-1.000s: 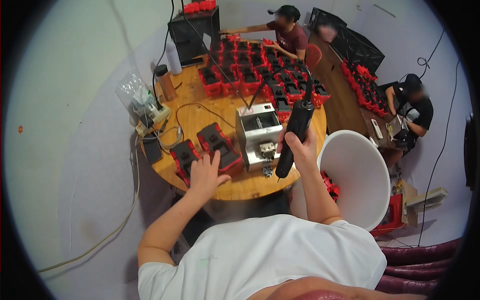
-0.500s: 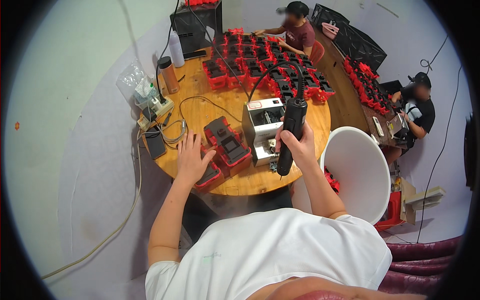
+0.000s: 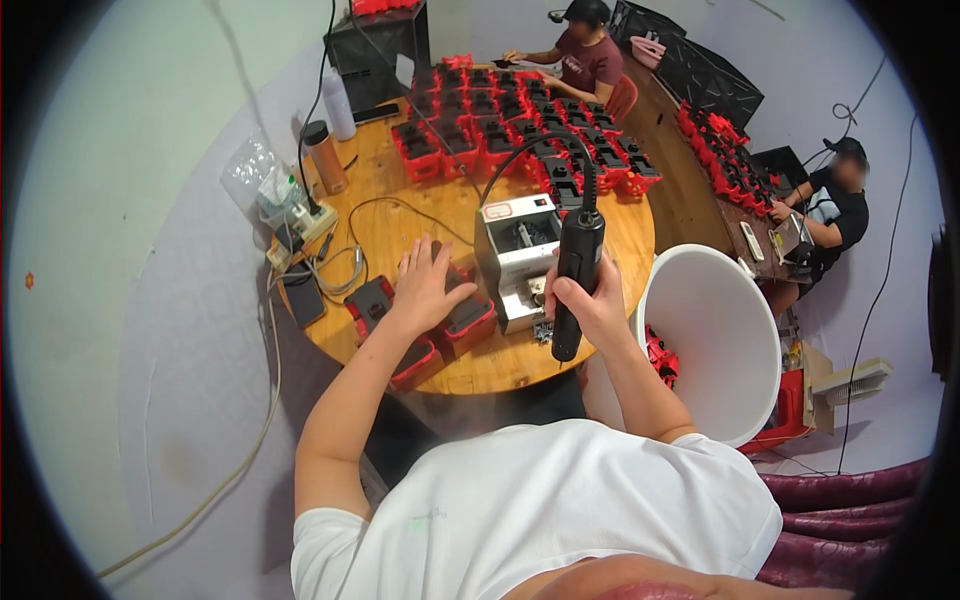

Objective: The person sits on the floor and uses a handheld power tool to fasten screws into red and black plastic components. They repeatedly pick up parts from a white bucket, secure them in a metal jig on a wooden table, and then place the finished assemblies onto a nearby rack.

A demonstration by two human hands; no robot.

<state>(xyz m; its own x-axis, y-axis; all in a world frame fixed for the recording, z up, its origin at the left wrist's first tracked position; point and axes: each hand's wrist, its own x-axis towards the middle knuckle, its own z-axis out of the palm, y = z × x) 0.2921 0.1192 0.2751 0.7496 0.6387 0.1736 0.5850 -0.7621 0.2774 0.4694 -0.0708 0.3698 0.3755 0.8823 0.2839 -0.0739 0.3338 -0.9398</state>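
My right hand (image 3: 597, 303) grips a black electric screwdriver (image 3: 578, 280) held upright, its thin bit pointing down near the table's front edge. A cable loops up from its top. My left hand (image 3: 430, 295) is open, fingers spread over a red-and-black plastic housing (image 3: 470, 315), partly covering it; whether it presses on it I cannot tell. A second red-and-black housing (image 3: 370, 300) lies left of that hand, its lower part hidden by my forearm. Between the hands stands a white-and-black screw feeder (image 3: 517, 265), with small screws (image 3: 543, 333) lying at its front.
Rows of red-and-black housings (image 3: 490, 130) fill the far side of the wooden table (image 3: 385, 225). A phone (image 3: 303, 297), power strip (image 3: 307, 222) and tumbler (image 3: 324, 158) stand left. A white tub (image 3: 705, 345) is at right. Two people (image 3: 590, 55) work farther off.
My left hand has moved right and farther from me, onto the right-hand housing. A housing now shows left of it. The screwdriver stays in my right hand; the whole view has shifted slightly.
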